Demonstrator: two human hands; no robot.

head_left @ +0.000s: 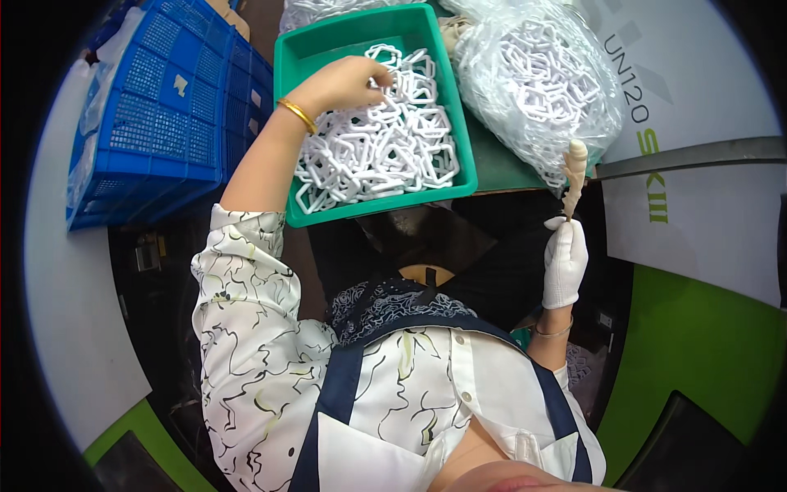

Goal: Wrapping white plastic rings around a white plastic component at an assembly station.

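Observation:
My left hand (348, 82), bare with a gold bangle at the wrist, hangs over the far part of a green plastic tray (466, 156). Its fingers curl down among white angular plastic links (381, 152) heaped there; whether a link is between the fingertips is hidden. My right hand (566, 264) wears a white glove and is raised beyond the tray's near right corner. Pinched upright in it is a thin stick (575, 176) with a lumpy cream-coloured wrapping around its upper part.
A clear plastic bag (537, 90) full of similar white links lies right of the tray. Blue mesh-sided crates (160, 115) stand at the left. A grey rail (697, 156) runs along the white and green panel on the right. My lap is below the tray's near edge.

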